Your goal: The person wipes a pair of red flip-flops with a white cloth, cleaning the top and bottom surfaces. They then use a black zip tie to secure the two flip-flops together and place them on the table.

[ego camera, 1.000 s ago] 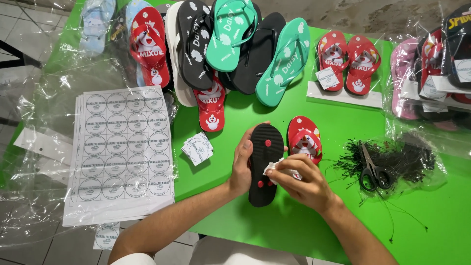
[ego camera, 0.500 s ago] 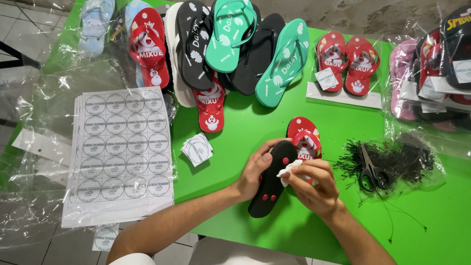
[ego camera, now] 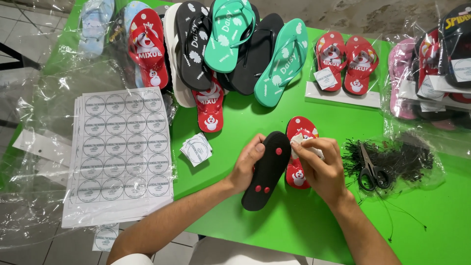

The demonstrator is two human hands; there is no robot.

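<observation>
Right, status:
- Left hand [ego camera: 248, 164] grips the black flip-flop [ego camera: 267, 169] by its left edge, fingers curled over the rim, sole side up with the three red strap plugs showing.
- Flip-flop's long axis runs diagonally, toe up-right, heel down-left toward the person; it lies on the green table [ego camera: 304, 221] near the front edge.
- Right hand [ego camera: 319, 164] sits just to the right of the sole, fingertips pinched on a small white round sticker [ego camera: 297, 140], right at the sole's upper right edge.
- Sticker is closer to the toe end than the heel; right hand is the nearer one to it.
- Red flip-flop [ego camera: 300, 152] lies upright beside the black one, partly under the right hand.
- Loose sticker squares [ego camera: 196, 148] left of the left hand; full sticker sheets [ego camera: 120, 152] further left.
- Clear bag [ego camera: 417, 157] to the right holds black tag ties, with scissors [ego camera: 371, 169] lying on it.
- Bagged sandal pairs in clear plastic at far right; unbagged flip-flop pile along the far edge.
</observation>
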